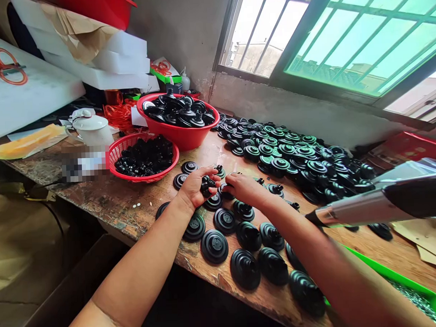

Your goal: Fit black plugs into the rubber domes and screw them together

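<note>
A strip of bare wood is running between the basin (181,135) and the pile (289,154), offering a hand a narrow passage toward the wall. The basin and the basket (145,176) are blocking the way on the left, their sides rising close together, with the mug (95,131) standing beyond the basket. Wider wood is lying in front of the basket, only small white bits (136,205) dotting it. Discs (214,246) are crowding the front middle, leaving slim gaps. From the right, the tool (359,210) is jutting across, and the green tray (415,290) is walling the near corner.
</note>
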`<move>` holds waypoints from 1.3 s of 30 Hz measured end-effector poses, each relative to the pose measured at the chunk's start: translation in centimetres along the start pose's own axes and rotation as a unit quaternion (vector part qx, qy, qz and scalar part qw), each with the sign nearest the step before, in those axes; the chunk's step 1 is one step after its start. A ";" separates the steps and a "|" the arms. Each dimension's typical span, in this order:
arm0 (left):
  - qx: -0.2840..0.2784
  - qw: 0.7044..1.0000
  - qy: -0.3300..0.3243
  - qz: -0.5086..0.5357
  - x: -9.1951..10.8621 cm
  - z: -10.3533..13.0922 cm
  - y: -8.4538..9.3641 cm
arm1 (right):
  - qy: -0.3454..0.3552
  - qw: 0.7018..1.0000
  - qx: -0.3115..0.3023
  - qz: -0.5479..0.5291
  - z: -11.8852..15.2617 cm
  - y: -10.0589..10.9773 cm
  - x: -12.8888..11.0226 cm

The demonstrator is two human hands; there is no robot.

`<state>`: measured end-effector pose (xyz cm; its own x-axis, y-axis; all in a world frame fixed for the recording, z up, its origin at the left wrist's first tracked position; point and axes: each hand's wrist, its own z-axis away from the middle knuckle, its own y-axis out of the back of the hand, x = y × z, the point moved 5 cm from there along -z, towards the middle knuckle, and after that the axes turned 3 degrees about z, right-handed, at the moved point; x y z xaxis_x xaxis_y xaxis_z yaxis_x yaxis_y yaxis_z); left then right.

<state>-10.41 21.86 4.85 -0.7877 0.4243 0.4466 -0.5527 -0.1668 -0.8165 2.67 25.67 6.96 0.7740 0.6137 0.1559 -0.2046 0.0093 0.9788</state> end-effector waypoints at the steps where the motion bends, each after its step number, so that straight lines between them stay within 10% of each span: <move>1: -0.001 1.000 0.000 -0.002 0.0 0.0 0.0 | 0.000 1.000 0.002 -0.002 0.0 0.0 0.0; 18: -0.006 0.999 0.023 -0.036 -0.6 -0.9 0.6 | -0.090 0.988 0.120 -0.041 1.4 2.0 0.5; 24: -0.038 0.998 0.016 -0.046 -1.1 -1.5 0.4 | 0.048 0.942 0.181 -0.280 2.4 3.7 -2.3; 35: -0.038 0.998 0.012 -0.056 -1.1 -0.9 0.1 | -0.032 0.862 0.257 -0.436 3.3 3.5 -1.9; 39: 0.001 0.999 0.009 -0.042 -0.6 -1.0 0.6 | 0.008 0.923 0.159 -0.350 4.5 2.9 -1.9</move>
<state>-10.02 22.37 3.70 -0.7334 0.4530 0.5068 -0.6174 -0.1321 -0.7754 3.30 20.93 10.07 0.6402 0.5571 -0.5290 0.5304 0.1777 0.8289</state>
